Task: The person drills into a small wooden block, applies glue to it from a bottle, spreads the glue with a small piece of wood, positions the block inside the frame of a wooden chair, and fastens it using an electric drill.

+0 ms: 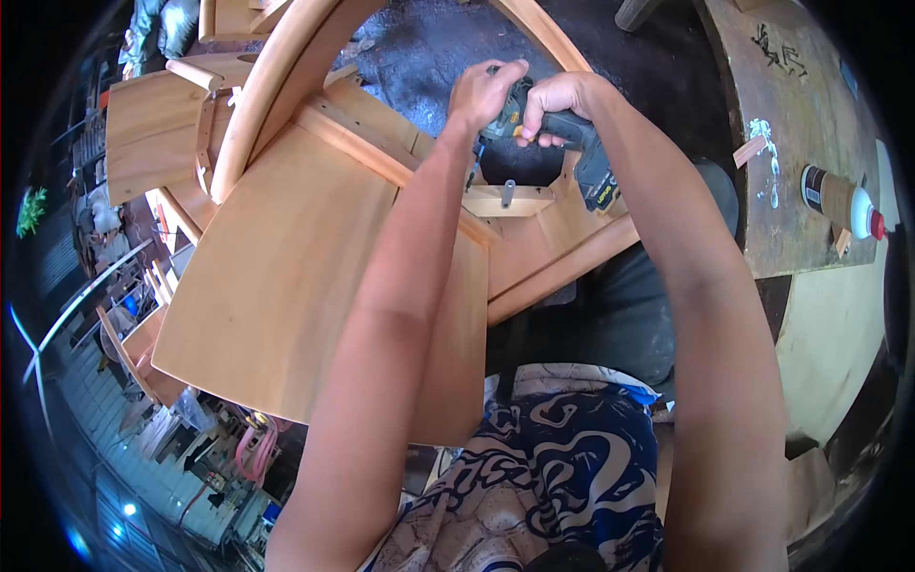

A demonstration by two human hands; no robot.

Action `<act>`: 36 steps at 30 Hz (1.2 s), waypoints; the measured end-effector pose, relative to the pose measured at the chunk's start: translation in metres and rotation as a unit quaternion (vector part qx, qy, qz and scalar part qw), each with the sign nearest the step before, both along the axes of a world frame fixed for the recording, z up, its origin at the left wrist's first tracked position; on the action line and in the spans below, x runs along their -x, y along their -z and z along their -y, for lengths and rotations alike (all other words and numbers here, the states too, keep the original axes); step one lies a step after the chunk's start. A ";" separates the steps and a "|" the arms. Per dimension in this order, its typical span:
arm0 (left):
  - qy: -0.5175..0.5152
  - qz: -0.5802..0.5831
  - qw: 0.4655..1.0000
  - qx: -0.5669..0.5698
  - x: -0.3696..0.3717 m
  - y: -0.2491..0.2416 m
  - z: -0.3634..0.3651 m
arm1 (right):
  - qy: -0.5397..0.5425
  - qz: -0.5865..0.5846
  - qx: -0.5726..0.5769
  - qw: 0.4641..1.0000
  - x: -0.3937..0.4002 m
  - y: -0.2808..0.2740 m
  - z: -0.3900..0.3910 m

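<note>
A dark green cordless drill [598,176] with a battery at its base is in front of me, over a wooden chair [276,257]. My right hand [562,100] is closed around the drill's handle. My left hand [479,98] grips the drill's front end; the tip of the tool is hidden behind the hand and forearm. The chair lies tilted, with a broad flat panel and a curved rail [272,86]. Below the drill, a small metal bracket [508,194] sits on a short wooden crosspiece [524,202] of the frame.
On the right, a worn wooden workbench [791,114] holds a glue bottle [839,200] with a red cap, a white glue smear [762,143] and a wood scrap [749,152]. More wooden chair parts [157,133] stand at the left. Pink hose-like coils [255,448] lie lower left.
</note>
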State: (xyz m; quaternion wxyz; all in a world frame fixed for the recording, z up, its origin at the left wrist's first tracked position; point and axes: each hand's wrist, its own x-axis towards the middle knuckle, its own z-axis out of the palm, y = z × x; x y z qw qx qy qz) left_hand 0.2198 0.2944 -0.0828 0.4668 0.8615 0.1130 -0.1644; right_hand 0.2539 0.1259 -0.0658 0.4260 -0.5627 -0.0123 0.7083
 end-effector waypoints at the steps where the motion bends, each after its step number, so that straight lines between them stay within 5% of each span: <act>1: 0.003 -0.004 1.000 0.001 0.001 -0.003 0.000 | -0.001 -0.005 0.000 1.000 0.002 0.006 -0.001; 36: -0.029 -0.019 0.999 -0.015 0.012 0.006 -0.010 | -0.045 0.012 0.050 0.998 0.004 0.006 -0.018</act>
